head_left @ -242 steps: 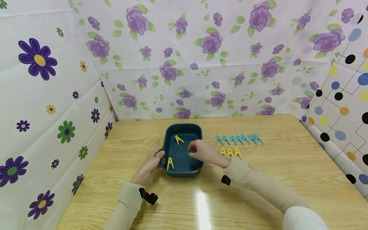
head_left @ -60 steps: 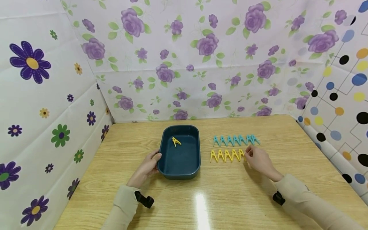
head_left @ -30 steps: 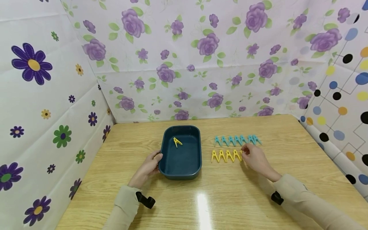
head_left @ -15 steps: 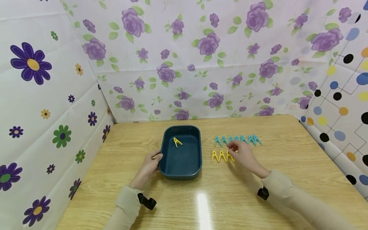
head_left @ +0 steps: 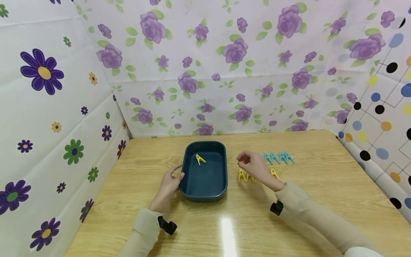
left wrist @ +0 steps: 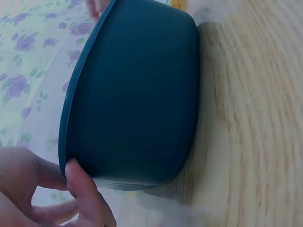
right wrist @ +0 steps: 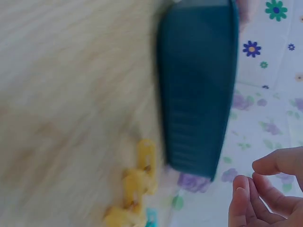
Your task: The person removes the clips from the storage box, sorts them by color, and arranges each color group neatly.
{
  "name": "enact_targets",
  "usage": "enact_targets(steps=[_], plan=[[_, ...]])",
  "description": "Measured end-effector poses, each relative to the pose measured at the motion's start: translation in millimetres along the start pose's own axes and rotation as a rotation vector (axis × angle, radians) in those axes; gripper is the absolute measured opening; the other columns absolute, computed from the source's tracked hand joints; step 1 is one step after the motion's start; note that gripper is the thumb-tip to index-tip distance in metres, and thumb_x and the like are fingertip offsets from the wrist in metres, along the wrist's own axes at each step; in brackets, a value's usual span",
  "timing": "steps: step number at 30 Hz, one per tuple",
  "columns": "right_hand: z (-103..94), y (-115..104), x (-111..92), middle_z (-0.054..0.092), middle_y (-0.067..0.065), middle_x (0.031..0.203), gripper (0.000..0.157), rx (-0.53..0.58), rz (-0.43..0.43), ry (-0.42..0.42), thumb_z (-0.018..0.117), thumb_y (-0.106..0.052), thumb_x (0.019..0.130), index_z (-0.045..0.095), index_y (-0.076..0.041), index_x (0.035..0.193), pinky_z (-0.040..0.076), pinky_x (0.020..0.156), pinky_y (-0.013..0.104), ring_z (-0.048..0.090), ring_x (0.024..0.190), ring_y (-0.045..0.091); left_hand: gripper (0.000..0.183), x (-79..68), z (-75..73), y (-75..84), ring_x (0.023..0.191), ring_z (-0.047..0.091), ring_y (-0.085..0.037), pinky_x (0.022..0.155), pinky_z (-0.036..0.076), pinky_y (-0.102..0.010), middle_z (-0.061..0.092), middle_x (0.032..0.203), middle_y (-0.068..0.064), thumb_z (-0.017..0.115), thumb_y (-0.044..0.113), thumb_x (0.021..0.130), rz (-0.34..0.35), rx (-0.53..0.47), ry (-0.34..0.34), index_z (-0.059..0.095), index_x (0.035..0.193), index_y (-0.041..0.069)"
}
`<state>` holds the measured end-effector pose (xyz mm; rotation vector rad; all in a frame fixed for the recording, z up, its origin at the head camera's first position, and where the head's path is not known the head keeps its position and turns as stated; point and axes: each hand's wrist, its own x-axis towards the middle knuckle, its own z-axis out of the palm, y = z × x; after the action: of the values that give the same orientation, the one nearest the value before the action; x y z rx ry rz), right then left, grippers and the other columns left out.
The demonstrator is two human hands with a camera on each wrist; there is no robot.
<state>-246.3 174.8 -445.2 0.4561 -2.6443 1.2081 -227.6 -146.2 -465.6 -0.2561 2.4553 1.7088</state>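
My left hand [head_left: 168, 182] grips the left side of a dark blue plastic tub [head_left: 205, 184]. In the left wrist view, its thumb [left wrist: 84, 187] and a finger pinch the rim. Inside the tub, toward the back, lies one yellow clothespin [head_left: 200, 159]. My right hand [head_left: 255, 168] hovers between the tub and the clothespin rows, fingers loosely curved. The right wrist view shows nothing between its fingertips [right wrist: 240, 183]. Below it runs a row of yellow clothespins [head_left: 242, 175], partly covered by the hand, with one [head_left: 274, 173] showing at its right end.
Behind the yellow row stands a row of several light-blue clothespins [head_left: 272, 158], its left part hidden by the right hand. The wooden table [head_left: 179, 228] meets a flowered cloth wall [head_left: 205, 107] at the back and patterned sheets at both sides.
One yellow clothespin has gone from the tub, and the yellow row has grown at its right end. My right hand has since moved left toward the tub. The left hand keeps its hold.
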Motion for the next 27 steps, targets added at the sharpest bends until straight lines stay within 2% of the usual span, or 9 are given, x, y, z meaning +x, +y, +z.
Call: enact_targets(steps=[5,9,13,16,21,27], plan=[[6.3,-11,9,0.07,0.01,0.096,0.01,0.066,0.059,-0.047,0.066,-0.008,0.09,0.068,-0.008,0.099,0.055,0.073,0.035,0.066,0.082,0.022,0.054,-0.7,1.3,0.7,0.046,0.043,-0.012,0.047,0.046,-0.028,0.044,0.058,0.0,0.054,0.014,0.099,0.062,0.084,0.008,0.036,0.15,0.019],[15.1,-16,15,0.069,0.013,0.1,0.015,0.127,0.121,-0.135,0.065,-0.01,0.091,0.067,-0.004,0.105,0.055,0.077,0.037,0.066,0.087,0.023,0.053,-2.0,2.1,0.0,0.048,0.043,-0.012,0.046,0.048,-0.031,0.047,0.068,-0.005,0.052,0.013,0.1,0.093,0.168,0.01,0.038,0.15,0.021],[23.5,-24,23,0.066,0.012,0.105,0.021,0.264,0.261,-0.257,0.063,-0.014,0.093,0.064,-0.005,0.112,0.053,0.086,0.044,0.064,0.095,0.025,0.05,-3.0,2.9,1.1,0.049,0.045,-0.012,0.045,0.048,-0.029,0.055,0.079,-0.012,0.049,0.013,0.101,0.16,0.286,0.003,0.037,0.149,0.017],[27.4,-34,32,0.063,0.012,0.113,0.024,0.345,0.334,-0.333,0.059,-0.016,0.096,0.061,-0.007,0.117,0.05,0.095,0.044,0.061,0.107,0.03,0.05,-3.2,3.4,3.6,0.045,0.044,-0.011,0.044,0.045,-0.027,0.056,0.074,-0.012,0.047,0.01,0.101,0.22,0.364,-0.005,0.034,0.149,0.011],[31.9,-51,53,0.057,0.019,0.129,0.034,0.442,0.374,-0.415,0.053,-0.016,0.099,0.054,0.001,0.129,0.047,0.101,0.042,0.056,0.119,0.034,0.05,-4.6,1.9,9.2,0.041,0.04,-0.011,0.045,0.041,-0.026,0.05,0.06,-0.005,0.045,0.01,0.102,0.244,0.463,-0.014,0.032,0.15,0.007],[45.0,-63,86,0.044,0.022,0.145,0.045,0.631,0.491,-0.503,0.045,-0.018,0.103,0.041,0.003,0.143,0.038,0.111,0.043,0.049,0.128,0.032,0.051,-4.1,1.0,12.4,0.04,0.038,-0.011,0.043,0.035,-0.024,0.045,0.055,-0.002,0.046,0.011,0.101,0.328,0.692,-0.011,0.032,0.149,0.002]])
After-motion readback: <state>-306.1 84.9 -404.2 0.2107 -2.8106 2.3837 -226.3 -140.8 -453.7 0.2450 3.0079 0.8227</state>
